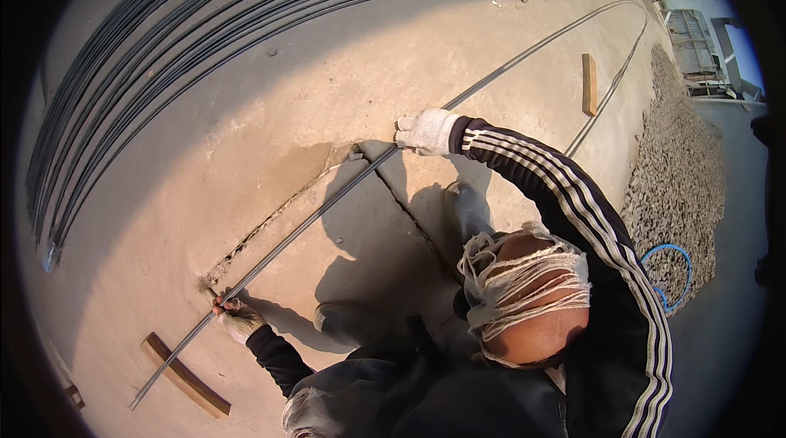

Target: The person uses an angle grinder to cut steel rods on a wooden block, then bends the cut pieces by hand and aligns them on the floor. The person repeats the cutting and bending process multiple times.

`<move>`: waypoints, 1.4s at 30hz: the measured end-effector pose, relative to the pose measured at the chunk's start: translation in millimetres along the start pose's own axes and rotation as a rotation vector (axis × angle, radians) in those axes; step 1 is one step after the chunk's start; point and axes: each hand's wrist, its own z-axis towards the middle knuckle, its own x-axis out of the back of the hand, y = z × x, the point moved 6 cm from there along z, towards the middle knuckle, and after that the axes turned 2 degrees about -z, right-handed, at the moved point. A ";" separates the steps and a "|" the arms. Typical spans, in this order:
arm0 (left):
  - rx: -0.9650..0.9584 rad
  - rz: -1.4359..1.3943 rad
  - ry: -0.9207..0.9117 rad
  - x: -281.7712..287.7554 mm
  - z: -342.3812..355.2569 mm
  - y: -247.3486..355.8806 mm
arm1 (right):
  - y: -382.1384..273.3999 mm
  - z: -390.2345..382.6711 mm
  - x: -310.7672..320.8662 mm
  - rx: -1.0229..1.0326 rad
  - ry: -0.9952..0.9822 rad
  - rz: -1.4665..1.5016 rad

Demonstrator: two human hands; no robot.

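Note:
A few long, thin steel bars lie close together and run slantwise from the lower left to the upper right. Around their middle, my right hand, in a white knit glove, is closed with its fingertips bent over the metal. Farther down toward the lower-left end, my gloved left hand closes on the same bars, its fingertips bare. Beside those fingers a small dark object sticks out; its kind is unclear. Between my arms is my bent knee, showing through frayed white threads of torn trousers.
A wooden block lies under the bars' lower-left end, another wooden block farther right. Many long bars curve along the far left. Cracks cross the concrete floor. Gravel and a blue hose are at right.

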 end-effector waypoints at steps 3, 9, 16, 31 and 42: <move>-0.067 0.074 -0.099 -0.4 4.2 9.4 | 6.7 0.2 -15.6 0.031 0.018 0.068; -0.026 0.145 -0.188 11.7 22.5 24.1 | -2.0 2.5 -2.4 0.230 0.142 -0.072; -0.016 0.235 -0.109 32.6 34.1 51.1 | -2.1 -2.7 3.4 0.205 0.187 0.058; -0.158 1.628 -0.589 -378.4 -100.5 -125.5 | -3.6 1.0 -13.5 0.218 0.336 0.061; -0.442 1.692 -1.889 -475.8 -282.7 -612.7 | 3.7 -3.3 -30.7 -0.009 0.465 0.158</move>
